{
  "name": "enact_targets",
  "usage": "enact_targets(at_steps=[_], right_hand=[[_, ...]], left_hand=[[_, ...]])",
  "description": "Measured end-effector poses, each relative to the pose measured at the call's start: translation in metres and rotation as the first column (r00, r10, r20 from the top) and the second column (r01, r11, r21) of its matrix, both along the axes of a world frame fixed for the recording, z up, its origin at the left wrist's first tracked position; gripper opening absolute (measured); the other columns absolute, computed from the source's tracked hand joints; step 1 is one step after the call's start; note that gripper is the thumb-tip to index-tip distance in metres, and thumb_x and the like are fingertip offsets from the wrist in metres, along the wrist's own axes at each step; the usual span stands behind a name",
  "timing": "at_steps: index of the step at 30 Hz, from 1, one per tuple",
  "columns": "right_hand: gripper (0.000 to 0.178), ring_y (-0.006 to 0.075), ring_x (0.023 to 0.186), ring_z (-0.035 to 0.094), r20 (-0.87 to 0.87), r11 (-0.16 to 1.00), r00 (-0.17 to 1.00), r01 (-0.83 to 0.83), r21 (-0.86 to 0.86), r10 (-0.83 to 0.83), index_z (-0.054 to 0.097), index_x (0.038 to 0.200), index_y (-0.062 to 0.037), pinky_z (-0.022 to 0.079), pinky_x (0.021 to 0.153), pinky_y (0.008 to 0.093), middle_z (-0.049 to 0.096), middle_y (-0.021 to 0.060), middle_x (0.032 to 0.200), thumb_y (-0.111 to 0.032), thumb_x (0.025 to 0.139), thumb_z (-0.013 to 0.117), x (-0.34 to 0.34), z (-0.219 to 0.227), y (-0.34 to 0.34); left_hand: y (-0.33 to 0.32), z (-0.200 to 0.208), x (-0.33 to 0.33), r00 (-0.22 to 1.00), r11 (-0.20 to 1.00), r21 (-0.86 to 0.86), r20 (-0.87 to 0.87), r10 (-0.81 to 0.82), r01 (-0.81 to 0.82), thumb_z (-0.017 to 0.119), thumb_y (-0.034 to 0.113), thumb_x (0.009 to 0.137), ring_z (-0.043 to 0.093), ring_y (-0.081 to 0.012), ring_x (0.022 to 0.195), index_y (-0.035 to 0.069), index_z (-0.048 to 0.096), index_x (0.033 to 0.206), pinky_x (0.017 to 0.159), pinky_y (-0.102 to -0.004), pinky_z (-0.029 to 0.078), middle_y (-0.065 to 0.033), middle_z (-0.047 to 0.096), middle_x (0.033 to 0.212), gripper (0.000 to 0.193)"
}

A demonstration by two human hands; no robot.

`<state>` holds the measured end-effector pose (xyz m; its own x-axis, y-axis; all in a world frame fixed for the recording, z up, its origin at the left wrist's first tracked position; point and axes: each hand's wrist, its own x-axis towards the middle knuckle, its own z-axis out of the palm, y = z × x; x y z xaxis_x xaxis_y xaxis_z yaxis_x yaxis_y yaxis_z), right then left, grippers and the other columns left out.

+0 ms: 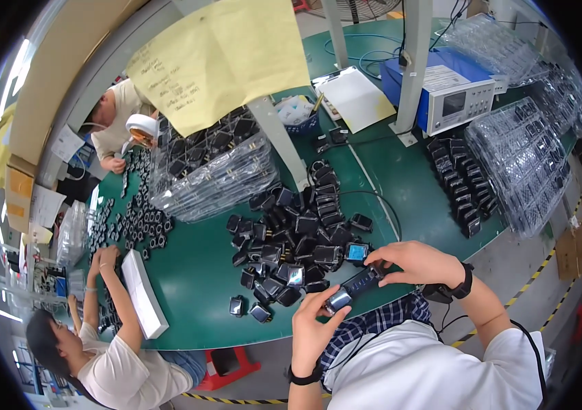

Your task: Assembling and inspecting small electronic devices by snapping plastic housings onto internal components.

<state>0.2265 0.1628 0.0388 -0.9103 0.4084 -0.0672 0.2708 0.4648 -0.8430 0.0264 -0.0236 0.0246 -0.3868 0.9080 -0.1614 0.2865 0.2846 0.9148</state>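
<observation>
Near the table's front edge, my left hand (313, 326) pinches a small dark block with a shiny grey face (338, 301), like the black plug adapters (291, 253) heaped just beyond. My right hand (419, 264) is closed at the far right end of a dark rectangular strip (360, 281) with small bluish marks on top. The strip lies between my two hands, its left end close to the block. My right fingers partly hide what they grip. An adapter with a bright blue face (357, 252) lies beside my right fingertips.
Stacked clear plastic trays (216, 178) hold more black adapters behind the heap. Rows of black pieces (462, 184) lie right, beside clear trays (520, 160) and a blue-cased instrument (452, 96). A metal post (281, 140) rises mid-table. Co-workers (123, 355) sit left, near a long white box (144, 294).
</observation>
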Motion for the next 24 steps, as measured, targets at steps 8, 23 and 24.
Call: enact_targets(at_steps=[8,23,24], right_hand=[[0.044,0.03,0.091,0.067,0.087,0.941,0.995,-0.084,0.329,0.058,0.059,0.119,-0.0099,0.055,0.077,0.0413,0.068,0.0103,0.097,-0.019,0.081,0.078,-0.012,0.003,-0.013],[0.032,0.0287,0.088,0.068,0.134,0.879,0.986,-0.147,0.453,0.097,0.06,0.106,-0.0026,0.056,0.07,0.0379,0.067,0.0117,0.09,-0.012,0.078,0.074,-0.018,0.008,-0.012],[0.032,0.0287,0.088,0.068,0.136,0.879,0.986,-0.148,0.453,0.096,0.06,0.106,-0.0026,0.056,0.07,0.0379,0.067,0.0117,0.09,-0.012,0.078,0.074,-0.018,0.008,-0.014]], left_hand=[[0.017,0.009,0.002,0.965,0.993,-0.077,-0.241,-0.105,0.089,0.083,0.006,0.075,0.065,-0.0152,0.066,0.005,0.071,0.12,0.064,-0.0282,0.054,-0.0102,0.065,0.1,0.046],[0.022,0.013,0.0,0.947,0.982,-0.155,-0.285,-0.151,0.11,0.084,0.008,0.074,0.059,-0.0145,0.062,0.006,0.072,0.119,0.062,-0.0275,0.052,-0.0089,0.064,0.094,0.047],[0.023,0.013,0.0,0.947,0.982,-0.155,-0.283,-0.151,0.111,0.084,0.008,0.074,0.059,-0.0145,0.062,0.006,0.072,0.119,0.062,-0.0275,0.052,-0.0089,0.064,0.094,0.047]])
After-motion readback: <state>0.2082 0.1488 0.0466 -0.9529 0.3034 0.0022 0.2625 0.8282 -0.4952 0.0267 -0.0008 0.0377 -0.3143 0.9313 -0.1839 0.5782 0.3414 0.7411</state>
